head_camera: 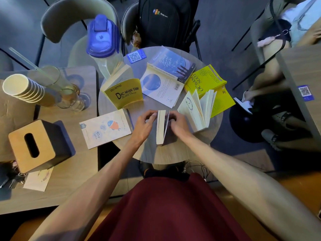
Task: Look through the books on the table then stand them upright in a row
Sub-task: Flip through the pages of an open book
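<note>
On the round table a cream-paged book stands on its edge between my hands. My left hand pinches its top left corner and my right hand grips its right cover. A yellow book stands upright behind. A white book with fanned pages stands to the right. Lying flat are a white book with a fish at the left, an open blue-and-white book at the back, and an open yellow book at the far right.
A blue-lidded water jug stands at the table's far left edge beside a QR card. A side table on the left holds stacked paper cups, glasses and a wooden tissue box. Chairs, a black backpack and a seated person surround the table.
</note>
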